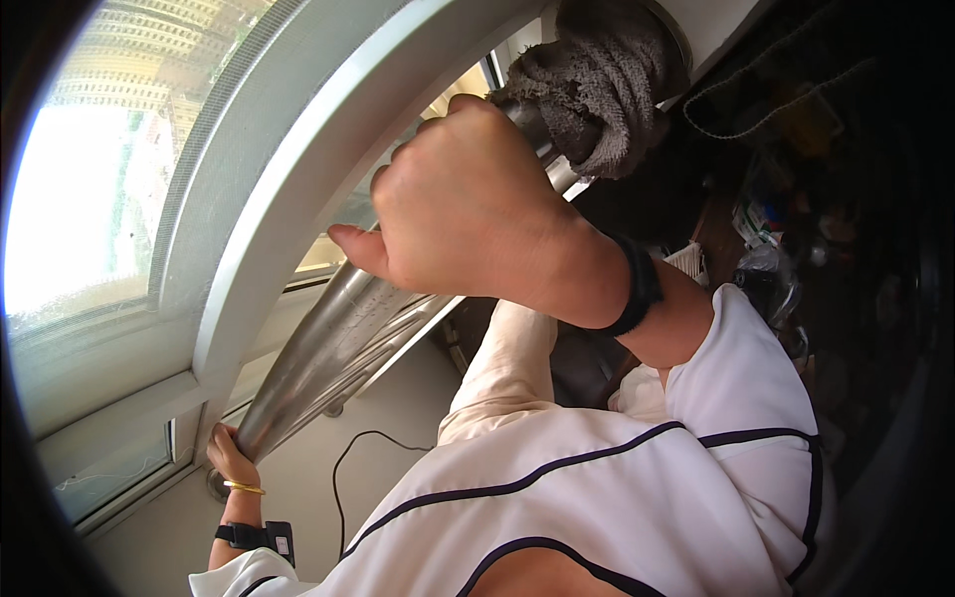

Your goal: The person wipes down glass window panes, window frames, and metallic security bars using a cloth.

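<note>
A thick metal handrail (313, 358) runs diagonally beside the window, from lower left to upper right. Near its lower left end, my left hand (233, 457) is wrapped around the tube. My right hand (466, 205), knuckles up, is curled over the rail farther up, with the thumb pointing left. The palm and most of its fingers are hidden. Just beyond the right hand, a grey-brown terry towel (597, 97) hangs bunched around the upper part of the rail.
On the left is a white-framed window (246, 246) with a mesh screen. Thinner metal bars (373, 343) run below the handrail. A dark cable (339, 477) trails along the pale surface. Assorted clutter, including clear plastic (772, 276), lies in shadow at right. A twisted cord (746, 136) loops above it.
</note>
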`<state>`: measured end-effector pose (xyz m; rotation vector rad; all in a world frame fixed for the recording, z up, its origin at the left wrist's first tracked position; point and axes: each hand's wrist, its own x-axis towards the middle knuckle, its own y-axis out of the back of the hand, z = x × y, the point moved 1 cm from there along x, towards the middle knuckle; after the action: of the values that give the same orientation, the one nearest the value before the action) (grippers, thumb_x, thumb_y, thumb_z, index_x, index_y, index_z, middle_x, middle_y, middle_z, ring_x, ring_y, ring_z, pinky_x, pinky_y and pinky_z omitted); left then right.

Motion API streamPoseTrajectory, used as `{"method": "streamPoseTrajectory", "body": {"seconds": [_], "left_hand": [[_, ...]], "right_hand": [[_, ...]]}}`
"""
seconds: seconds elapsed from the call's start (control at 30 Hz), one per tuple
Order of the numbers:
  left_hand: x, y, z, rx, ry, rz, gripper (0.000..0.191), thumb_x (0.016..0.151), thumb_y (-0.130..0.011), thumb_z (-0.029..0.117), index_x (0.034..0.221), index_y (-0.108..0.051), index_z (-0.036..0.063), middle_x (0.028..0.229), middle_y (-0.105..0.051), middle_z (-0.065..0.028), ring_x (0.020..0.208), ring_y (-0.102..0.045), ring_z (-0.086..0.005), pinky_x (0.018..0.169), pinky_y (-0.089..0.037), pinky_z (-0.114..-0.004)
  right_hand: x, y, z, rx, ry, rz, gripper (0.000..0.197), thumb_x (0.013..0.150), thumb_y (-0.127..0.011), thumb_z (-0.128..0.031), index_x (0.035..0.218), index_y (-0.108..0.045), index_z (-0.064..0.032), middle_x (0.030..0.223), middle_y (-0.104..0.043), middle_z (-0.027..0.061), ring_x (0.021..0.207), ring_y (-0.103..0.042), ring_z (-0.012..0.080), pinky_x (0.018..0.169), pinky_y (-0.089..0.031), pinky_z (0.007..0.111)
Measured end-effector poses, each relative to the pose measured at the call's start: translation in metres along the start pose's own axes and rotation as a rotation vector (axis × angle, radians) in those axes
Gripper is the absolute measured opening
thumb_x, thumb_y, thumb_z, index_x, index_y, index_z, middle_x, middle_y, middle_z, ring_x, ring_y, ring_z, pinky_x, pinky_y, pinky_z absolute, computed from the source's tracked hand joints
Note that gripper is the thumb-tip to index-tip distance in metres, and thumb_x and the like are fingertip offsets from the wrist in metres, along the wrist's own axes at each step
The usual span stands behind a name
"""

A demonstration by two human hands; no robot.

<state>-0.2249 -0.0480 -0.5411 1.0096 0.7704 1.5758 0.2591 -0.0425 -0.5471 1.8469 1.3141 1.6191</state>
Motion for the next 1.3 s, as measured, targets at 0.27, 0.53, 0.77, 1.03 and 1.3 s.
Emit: {"method": "streamPoseTrajectory", "body": {"seconds": [0.27,0.53,0.77,1.03,1.3], "left_hand": [[0.004,0.009,-0.024,-0.104,-0.032,0.071,0.037,0.09,-0.042,0.028,0.064,-0.045,0.002,0.063,-0.039,-0.0018,0.061,-0.037,-0.0117,0.059,-0.032,-0.027],[0.0,0.008,-0.032,-0.115,-0.085,0.122,0.038,0.092,-0.043,0.029,0.065,-0.046,0.0021,0.063,-0.039,-0.0008,0.061,-0.037,-0.0108,0.058,-0.032,-0.027],[0.001,0.004,-0.023,-0.149,-0.115,0.147,0.038,0.092,-0.042,0.029,0.064,-0.043,0.0029,0.062,-0.038,-0.0003,0.06,-0.034,-0.0099,0.058,-0.03,-0.026],[-0.005,0.007,-0.026,-0.175,-0.123,0.176,0.038,0.093,-0.046,0.031,0.065,-0.044,0.005,0.064,-0.037,0.0013,0.06,-0.032,-0.0091,0.056,-0.028,-0.027],[-0.005,0.001,-0.017,-0.227,-0.148,0.218,0.046,0.094,-0.042,0.037,0.063,-0.044,0.0031,0.061,-0.039,0.0001,0.058,-0.033,-0.0096,0.057,-0.028,-0.026]], "right_hand": [[-0.002,-0.001,-0.002,-0.007,0.011,-0.15,0.04,0.084,-0.048,-0.04,0.061,-0.067,-0.0128,0.053,-0.059,0.0021,0.051,-0.058,0.0181,0.049,-0.041,0.032],[-0.009,0.021,0.003,-0.04,0.054,-0.315,0.039,0.085,-0.045,-0.035,0.06,-0.066,-0.0127,0.055,-0.059,0.0026,0.052,-0.059,0.0198,0.046,-0.041,0.032],[-0.013,0.005,-0.003,-0.139,0.043,-0.098,0.041,0.085,-0.044,-0.035,0.058,-0.065,-0.0106,0.053,-0.058,0.0048,0.052,-0.058,0.0226,0.046,-0.042,0.035],[-0.009,0.003,-0.017,-0.15,0.039,-0.149,0.046,0.086,-0.045,-0.037,0.06,-0.062,-0.002,0.054,-0.055,0.0139,0.057,-0.058,0.0292,0.056,-0.046,0.04],[-0.003,-0.008,-0.018,-0.143,-0.029,0.004,0.055,0.088,-0.042,-0.039,0.054,-0.061,-0.0008,0.048,-0.054,0.0154,0.051,-0.057,0.0316,0.055,-0.047,0.041]]}}
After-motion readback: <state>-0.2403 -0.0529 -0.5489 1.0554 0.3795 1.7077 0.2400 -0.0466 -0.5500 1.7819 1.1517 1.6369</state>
